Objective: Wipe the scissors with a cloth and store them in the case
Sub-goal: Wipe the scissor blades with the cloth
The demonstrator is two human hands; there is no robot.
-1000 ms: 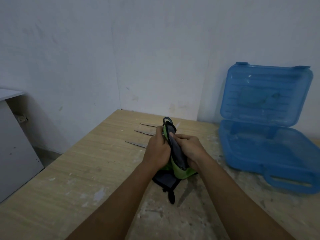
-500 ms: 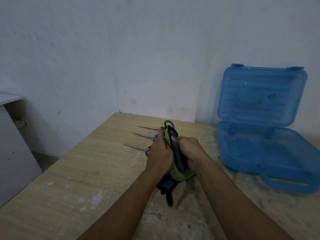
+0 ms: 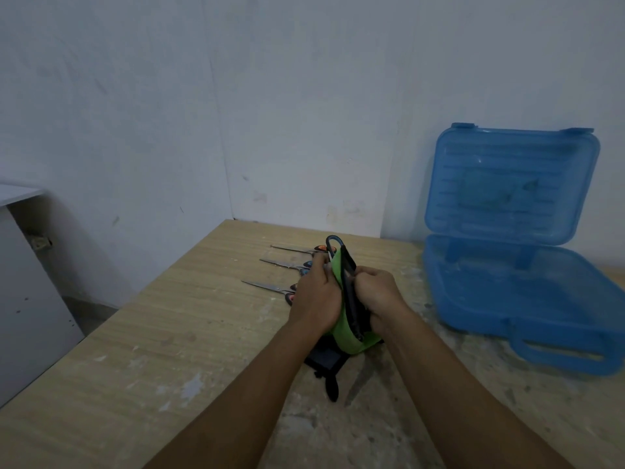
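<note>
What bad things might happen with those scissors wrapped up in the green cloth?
1. The left grip and right grip squeeze the green and dark cloth around the dark-handled scissors; the hidden blades might poke through.
2. Three more metal scissors lie on the wooden table right behind the left grip; a swinging cloth might knock them.

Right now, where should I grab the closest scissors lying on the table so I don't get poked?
By the dark handle, coming down from above at their right end. The closest scissors lie flat with the pointed blades aimed left, so the handle is the blunt, safer part. The left hand sits right beside it, so waiting seems wise.
</note>
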